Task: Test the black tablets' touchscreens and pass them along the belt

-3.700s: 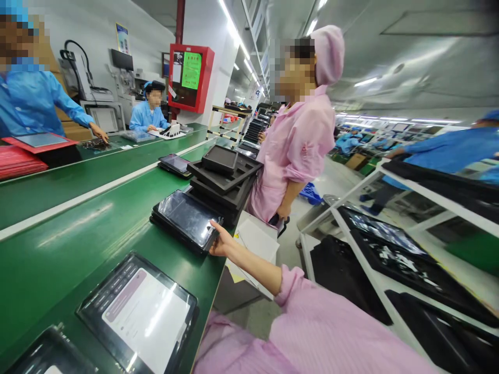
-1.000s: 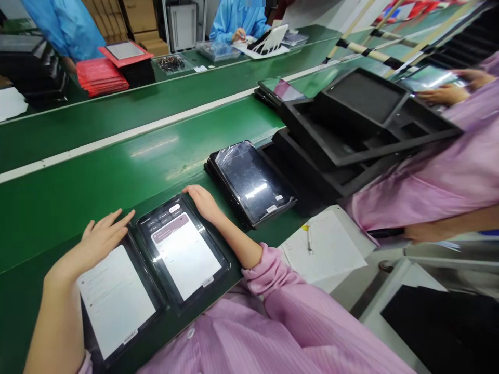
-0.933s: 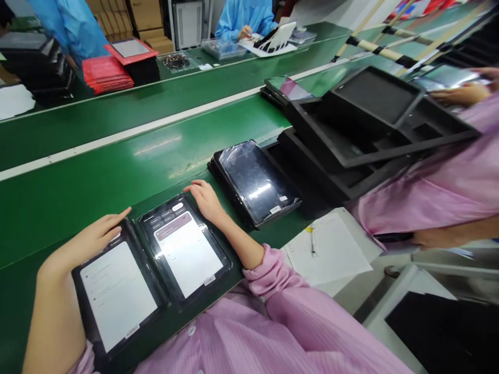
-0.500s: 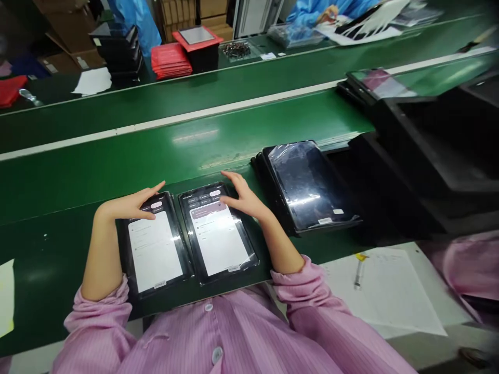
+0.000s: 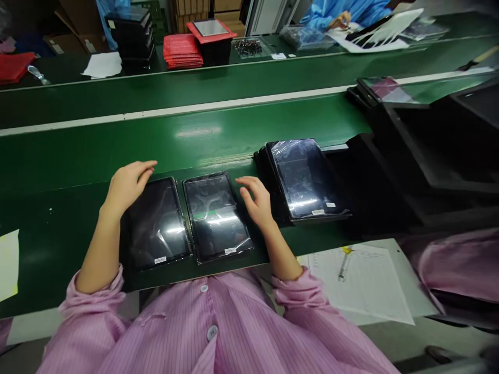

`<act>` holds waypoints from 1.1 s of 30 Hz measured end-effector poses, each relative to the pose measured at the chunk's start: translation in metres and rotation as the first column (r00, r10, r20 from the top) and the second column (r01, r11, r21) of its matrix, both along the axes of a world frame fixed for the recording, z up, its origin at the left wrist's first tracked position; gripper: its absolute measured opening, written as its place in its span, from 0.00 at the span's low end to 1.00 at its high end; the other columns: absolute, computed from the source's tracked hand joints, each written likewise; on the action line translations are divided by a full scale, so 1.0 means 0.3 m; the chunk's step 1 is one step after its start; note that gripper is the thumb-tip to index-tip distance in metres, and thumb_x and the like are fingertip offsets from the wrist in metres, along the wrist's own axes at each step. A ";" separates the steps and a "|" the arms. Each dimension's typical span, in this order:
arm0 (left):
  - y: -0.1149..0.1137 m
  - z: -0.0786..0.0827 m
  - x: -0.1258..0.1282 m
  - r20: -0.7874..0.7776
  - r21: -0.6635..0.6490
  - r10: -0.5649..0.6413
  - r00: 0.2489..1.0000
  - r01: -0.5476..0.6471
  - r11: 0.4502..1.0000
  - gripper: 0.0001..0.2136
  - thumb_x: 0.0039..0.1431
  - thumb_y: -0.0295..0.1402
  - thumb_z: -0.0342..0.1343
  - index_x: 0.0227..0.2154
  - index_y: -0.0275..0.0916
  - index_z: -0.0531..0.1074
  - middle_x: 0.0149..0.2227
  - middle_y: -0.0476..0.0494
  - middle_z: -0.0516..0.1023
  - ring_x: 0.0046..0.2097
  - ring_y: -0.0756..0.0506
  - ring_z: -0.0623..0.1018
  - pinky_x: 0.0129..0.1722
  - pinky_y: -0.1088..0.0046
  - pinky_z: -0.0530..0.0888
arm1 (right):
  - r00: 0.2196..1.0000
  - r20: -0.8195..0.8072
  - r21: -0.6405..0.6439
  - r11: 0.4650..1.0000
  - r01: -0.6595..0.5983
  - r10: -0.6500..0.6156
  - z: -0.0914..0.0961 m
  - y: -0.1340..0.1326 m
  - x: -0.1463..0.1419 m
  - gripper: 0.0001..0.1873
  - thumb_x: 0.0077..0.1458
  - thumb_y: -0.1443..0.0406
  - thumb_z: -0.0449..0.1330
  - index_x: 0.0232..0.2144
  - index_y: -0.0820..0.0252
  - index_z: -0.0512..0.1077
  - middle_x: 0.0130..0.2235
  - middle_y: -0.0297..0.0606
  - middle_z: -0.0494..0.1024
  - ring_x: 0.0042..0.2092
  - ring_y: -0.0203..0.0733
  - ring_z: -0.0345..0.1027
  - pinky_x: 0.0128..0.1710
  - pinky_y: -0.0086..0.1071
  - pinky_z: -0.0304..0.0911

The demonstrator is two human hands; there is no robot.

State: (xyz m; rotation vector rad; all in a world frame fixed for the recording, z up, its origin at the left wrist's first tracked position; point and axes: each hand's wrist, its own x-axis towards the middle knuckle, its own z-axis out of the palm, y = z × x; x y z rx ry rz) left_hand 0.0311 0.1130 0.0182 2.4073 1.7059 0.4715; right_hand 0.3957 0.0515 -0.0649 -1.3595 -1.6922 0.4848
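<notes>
Two tablets lie side by side on the green bench, both with dark screens and a small white label at the lower edge. Above the upper left corner of the left tablet point(image 5: 158, 223) is my left hand point(image 5: 128, 184), open, its fingers stretched to the right and holding nothing. My right hand point(image 5: 256, 200) is at the upper right edge of the right tablet point(image 5: 218, 218). Its fingers are loosely bent with the thumb apart, and it is empty. Whether either hand touches a tablet I cannot tell. Clear film covers the right tablet.
A stack of film-wrapped tablets point(image 5: 304, 179) stands to the right, beside black trays point(image 5: 413, 156). Paper sheets point(image 5: 370, 283) with a pen-like yellow-tipped item point(image 5: 344, 264) lie at lower right. Across the bench are red pouches point(image 5: 182, 51) and a co-worker's hand point(image 5: 340, 21).
Both tablet screens have gone from lit menus to dark. My hands have drawn off the screens, the left one up and left, the right one to the right. The camera view has shifted slightly.
</notes>
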 end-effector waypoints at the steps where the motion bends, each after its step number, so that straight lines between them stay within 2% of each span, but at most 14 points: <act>1: -0.066 0.003 0.004 -0.011 -0.017 -0.054 0.998 0.054 0.998 0.20 0.69 0.41 0.43 0.53 0.43 0.75 0.49 0.43 0.81 0.50 0.39 0.78 0.53 0.59 0.70 | 0.996 0.079 0.005 0.999 -0.032 0.032 0.002 -0.048 0.008 0.20 0.66 0.54 0.50 0.49 0.53 0.76 0.53 0.46 0.72 0.56 0.52 0.65 0.56 0.49 0.63; 3: -0.203 -0.010 0.014 -0.059 -0.033 -0.122 0.991 0.120 0.992 0.20 0.69 0.44 0.44 0.53 0.42 0.75 0.49 0.42 0.81 0.51 0.38 0.77 0.57 0.56 0.67 | 0.970 0.227 0.006 0.996 -0.085 0.082 -0.004 -0.130 0.022 0.21 0.66 0.54 0.49 0.50 0.51 0.77 0.58 0.46 0.67 0.59 0.55 0.60 0.59 0.53 0.58; 5: -0.324 -0.044 0.024 -0.080 -0.020 -0.109 0.991 0.108 0.994 0.21 0.68 0.45 0.45 0.56 0.42 0.73 0.51 0.40 0.80 0.53 0.37 0.76 0.61 0.52 0.63 | 0.936 0.335 -0.003 0.994 -0.113 0.107 -0.013 -0.184 0.030 0.21 0.65 0.52 0.50 0.51 0.48 0.77 0.63 0.45 0.61 0.61 0.59 0.55 0.60 0.57 0.54; 8: -0.434 -0.103 0.034 -0.110 -0.050 -0.088 0.990 0.083 0.995 0.24 0.67 0.46 0.47 0.62 0.46 0.67 0.55 0.40 0.78 0.59 0.34 0.71 0.66 0.42 0.49 | 0.891 0.443 -0.038 0.995 -0.089 0.097 -0.017 -0.214 0.027 0.20 0.63 0.51 0.53 0.52 0.44 0.76 0.67 0.42 0.56 0.63 0.63 0.50 0.60 0.60 0.51; 12: -0.470 -0.149 0.039 -0.142 -0.101 -0.118 0.983 0.104 0.989 0.25 0.67 0.45 0.48 0.65 0.50 0.61 0.60 0.42 0.74 0.63 0.31 0.65 0.63 0.32 0.30 | 0.857 0.508 -0.045 0.997 -0.066 0.080 -0.010 -0.206 0.020 0.20 0.61 0.50 0.56 0.54 0.42 0.75 0.67 0.41 0.56 0.63 0.64 0.49 0.59 0.60 0.50; 19: -0.479 -0.177 0.050 -0.138 -0.113 -0.086 0.987 0.071 0.991 0.24 0.68 0.43 0.46 0.66 0.51 0.60 0.62 0.42 0.71 0.64 0.31 0.64 0.61 0.32 0.27 | 0.837 0.542 -0.024 0.997 -0.069 0.071 -0.012 -0.197 0.028 0.18 0.61 0.51 0.58 0.52 0.42 0.75 0.65 0.41 0.60 0.63 0.62 0.51 0.59 0.58 0.50; 22: -0.497 -0.179 0.058 -0.130 -0.096 -0.046 0.990 0.034 0.995 0.25 0.68 0.43 0.46 0.66 0.51 0.59 0.62 0.41 0.70 0.64 0.31 0.64 0.62 0.33 0.26 | 0.863 0.499 -0.038 0.997 -0.066 0.076 0.003 -0.191 0.018 0.18 0.60 0.51 0.58 0.50 0.44 0.77 0.64 0.43 0.62 0.63 0.63 0.52 0.60 0.60 0.48; 24: -0.513 -0.179 0.051 -0.092 -0.003 0.092 0.992 -0.093 0.996 0.26 0.67 0.45 0.45 0.67 0.49 0.57 0.65 0.38 0.65 0.66 0.30 0.61 0.63 0.33 0.29 | 0.927 0.373 -0.055 0.998 -0.030 0.049 0.021 -0.189 0.013 0.18 0.60 0.50 0.59 0.48 0.46 0.77 0.61 0.45 0.66 0.62 0.63 0.54 0.60 0.61 0.49; 26: -0.527 -0.188 0.028 0.017 0.085 0.279 0.960 -0.279 0.956 0.28 0.68 0.47 0.41 0.68 0.46 0.55 0.68 0.35 0.59 0.68 0.30 0.57 0.65 0.35 0.38 | 0.998 0.063 -0.129 0.991 -0.023 0.031 0.043 -0.187 0.012 0.19 0.60 0.50 0.57 0.49 0.49 0.76 0.53 0.47 0.71 0.56 0.57 0.63 0.56 0.55 0.59; 27: -0.532 -0.196 0.010 0.096 0.086 0.357 0.929 -0.365 0.927 0.28 0.69 0.47 0.39 0.68 0.45 0.54 0.68 0.34 0.57 0.68 0.31 0.57 0.66 0.38 0.45 | 0.988 -0.150 -0.200 0.977 -0.070 0.040 0.053 -0.185 0.012 0.20 0.61 0.50 0.56 0.50 0.50 0.74 0.48 0.46 0.73 0.49 0.52 0.68 0.50 0.49 0.66; 28: -0.535 -0.208 -0.010 0.185 0.050 0.418 0.889 -0.433 0.900 0.27 0.70 0.47 0.36 0.68 0.43 0.54 0.68 0.33 0.57 0.68 0.33 0.59 0.66 0.43 0.52 | 0.929 -0.366 -0.281 0.945 -0.167 0.056 0.063 -0.183 0.013 0.21 0.61 0.50 0.56 0.50 0.51 0.73 0.42 0.43 0.74 0.40 0.46 0.70 0.41 0.42 0.70; 29: -0.535 -0.223 -0.031 0.272 -0.021 0.465 0.842 -0.478 0.878 0.27 0.70 0.46 0.35 0.68 0.43 0.53 0.67 0.33 0.59 0.67 0.35 0.62 0.65 0.48 0.59 | 0.833 -0.551 -0.350 0.890 -0.293 0.058 0.070 -0.181 0.012 0.21 0.60 0.50 0.56 0.50 0.52 0.71 0.37 0.39 0.74 0.30 0.39 0.67 0.30 0.34 0.68; 31: -0.528 -0.257 -0.070 0.404 -0.198 0.538 0.740 -0.503 0.841 0.27 0.70 0.47 0.35 0.67 0.42 0.54 0.65 0.33 0.63 0.64 0.39 0.68 0.61 0.57 0.68 | 0.644 -0.765 -0.424 0.744 -0.517 0.012 0.082 -0.178 0.005 0.20 0.57 0.51 0.60 0.49 0.52 0.71 0.28 0.30 0.69 0.17 0.29 0.48 0.15 0.25 0.52; 33: -0.515 -0.290 -0.099 0.474 -0.327 0.592 0.652 -0.494 0.806 0.27 0.69 0.47 0.39 0.66 0.40 0.56 0.64 0.33 0.65 0.63 0.39 0.70 0.60 0.59 0.70 | 0.568 -0.823 -0.448 0.643 -0.621 -0.024 0.089 -0.179 -0.014 0.19 0.54 0.52 0.64 0.44 0.53 0.71 0.21 0.22 0.61 0.15 0.25 0.33 0.11 0.23 0.37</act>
